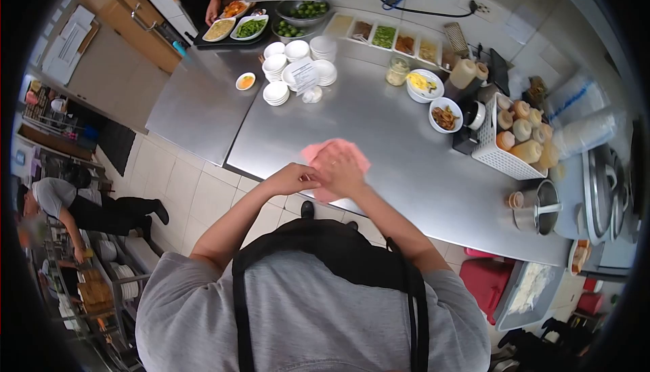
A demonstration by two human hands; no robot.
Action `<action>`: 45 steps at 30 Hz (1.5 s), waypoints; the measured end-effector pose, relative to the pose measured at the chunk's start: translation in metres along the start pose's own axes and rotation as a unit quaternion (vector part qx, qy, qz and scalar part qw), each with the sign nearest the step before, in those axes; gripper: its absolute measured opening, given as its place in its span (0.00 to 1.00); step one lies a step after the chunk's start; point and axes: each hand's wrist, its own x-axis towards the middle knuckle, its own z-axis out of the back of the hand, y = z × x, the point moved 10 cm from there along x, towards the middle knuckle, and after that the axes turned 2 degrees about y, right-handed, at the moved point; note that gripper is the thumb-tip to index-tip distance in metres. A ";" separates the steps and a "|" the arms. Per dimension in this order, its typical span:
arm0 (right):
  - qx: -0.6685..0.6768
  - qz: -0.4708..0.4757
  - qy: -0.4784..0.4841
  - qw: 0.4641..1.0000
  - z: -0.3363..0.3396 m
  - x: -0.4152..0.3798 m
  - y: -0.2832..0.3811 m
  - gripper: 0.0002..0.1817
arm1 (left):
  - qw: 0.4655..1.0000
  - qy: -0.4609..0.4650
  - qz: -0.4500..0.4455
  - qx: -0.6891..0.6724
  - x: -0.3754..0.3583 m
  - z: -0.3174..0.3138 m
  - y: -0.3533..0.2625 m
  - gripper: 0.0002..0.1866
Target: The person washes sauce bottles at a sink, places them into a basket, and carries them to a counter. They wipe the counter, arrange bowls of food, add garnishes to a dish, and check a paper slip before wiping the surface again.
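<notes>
A pink cloth (352, 152) lies bunched on the steel counter (284, 135) near its front edge. Flat on the cloth is my right hand (338, 172), its fingers pointing away from me and partly spread. My left hand (294, 178) is beside it at the cloth's left side, with thumb and fingers pinched together; whether a bit of cloth is between them is too small to tell. Beyond the hands stand stacks of small white bowls (275, 92) with a printed paper slip (301, 75) on top.
Behind are a tray of vegetable dishes (249, 27), a row of ingredient tubs (384, 35), bowls of food (445, 115) and a white basket of bottles (501, 152). A person's hand (212, 10) is at the tray. Another person (81, 203) works at the far left.
</notes>
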 end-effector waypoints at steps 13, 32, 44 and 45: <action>-0.210 -0.275 0.035 0.938 0.020 0.113 -0.180 0.32 | 0.993 -0.086 0.040 -0.077 -0.063 0.051 0.112 0.14; -0.225 -0.336 -0.033 0.914 -0.007 0.060 -0.093 0.31 | 0.955 -0.194 -0.013 -0.226 -0.017 0.277 0.201 0.21; 0.029 -0.377 -0.232 0.896 0.073 0.117 -0.177 0.24 | 0.889 -0.222 0.137 -0.376 0.133 0.347 0.210 0.42; 0.030 -0.377 -0.231 0.896 0.077 0.132 -0.184 0.24 | 0.882 -0.216 0.166 -0.384 0.138 0.345 0.211 0.40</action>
